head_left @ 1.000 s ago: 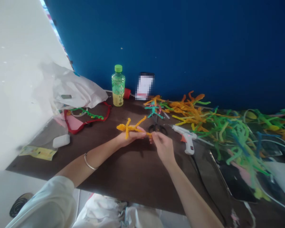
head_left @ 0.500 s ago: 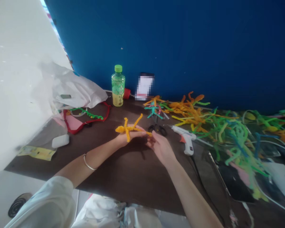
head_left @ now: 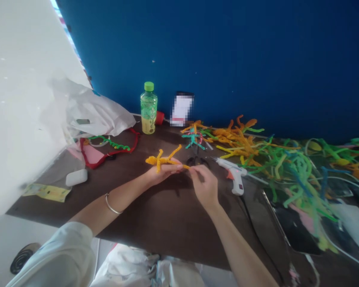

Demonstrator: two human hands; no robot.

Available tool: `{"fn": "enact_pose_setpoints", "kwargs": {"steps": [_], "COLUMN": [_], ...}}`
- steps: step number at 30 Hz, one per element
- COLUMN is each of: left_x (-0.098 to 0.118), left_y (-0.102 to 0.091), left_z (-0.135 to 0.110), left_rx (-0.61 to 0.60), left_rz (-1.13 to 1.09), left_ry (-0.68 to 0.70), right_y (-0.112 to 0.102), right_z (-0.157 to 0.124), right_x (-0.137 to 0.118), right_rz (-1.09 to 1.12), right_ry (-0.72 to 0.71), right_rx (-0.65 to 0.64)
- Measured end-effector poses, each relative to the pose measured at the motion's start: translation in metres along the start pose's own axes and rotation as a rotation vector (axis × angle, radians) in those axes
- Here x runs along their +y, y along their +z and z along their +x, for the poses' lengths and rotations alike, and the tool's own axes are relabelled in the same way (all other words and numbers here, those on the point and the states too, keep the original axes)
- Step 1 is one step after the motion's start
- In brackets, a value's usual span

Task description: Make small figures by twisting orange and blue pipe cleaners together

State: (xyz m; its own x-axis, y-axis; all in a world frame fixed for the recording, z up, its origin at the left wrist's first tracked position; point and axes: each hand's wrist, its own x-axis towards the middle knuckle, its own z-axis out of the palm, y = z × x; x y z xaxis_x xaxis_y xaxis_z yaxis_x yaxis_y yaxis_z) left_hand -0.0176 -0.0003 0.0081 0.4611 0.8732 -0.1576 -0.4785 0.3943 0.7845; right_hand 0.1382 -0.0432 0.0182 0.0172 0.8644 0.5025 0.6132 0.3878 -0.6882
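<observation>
Left hand: I'm gripping one yellow figure, underside hidden!
Right hand: pinching one yellow strip, tip covered.
Scissors: one pair, blades obscured.

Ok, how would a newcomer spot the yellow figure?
Find the dark table, then the bottle near its back edge. Nearer the camera, the left hand holds the yellow figure while the right hand pinches a strand. Unlike the teal piece and tangled stems beyond, it is all yellow and in hand.
</observation>
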Motion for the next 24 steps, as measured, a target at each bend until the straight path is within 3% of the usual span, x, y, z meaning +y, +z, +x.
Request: {"fn": "enact_pose_setpoints", "kwargs": {"steps": [3,9,16,18,20,22,24], "left_x": [-0.001,0.000,0.008,0.006,0.004,0.003,0.005], "left_y": [-0.001,-0.009,-0.009,-0.010,-0.011,-0.012,-0.012], "left_z": [0.001,0.004,0.003,0.003,0.004,0.004,0.004], "left_rx": [0.026,0.074,-0.183,-0.202,-0.217,-0.257,-0.298], "left_rz": [0.097,0.393,0.489,0.464,0.390,0.288,0.176], "left_ry": [0.058,0.127,0.171,0.166,0.140,0.086,0.031], "right_y": [0.002,0.003,-0.006,-0.007,-0.005,-0.001,0.002], "right_z": [0.001,0.006,0.010,0.009,0.007,0.005,0.004], "right_x": [-0.002,-0.002,0.003,0.001,-0.004,-0.007,-0.006], "right_rz": [0.266,0.830,1.320,1.303,1.205,1.044,0.867], "right_ry": [0.323,0.739,1.247,1.269,1.177,1.033,0.883], "right_rx": [-0.095,-0.191,-0.634,-0.743,-0.749,-0.615,-0.394]}}
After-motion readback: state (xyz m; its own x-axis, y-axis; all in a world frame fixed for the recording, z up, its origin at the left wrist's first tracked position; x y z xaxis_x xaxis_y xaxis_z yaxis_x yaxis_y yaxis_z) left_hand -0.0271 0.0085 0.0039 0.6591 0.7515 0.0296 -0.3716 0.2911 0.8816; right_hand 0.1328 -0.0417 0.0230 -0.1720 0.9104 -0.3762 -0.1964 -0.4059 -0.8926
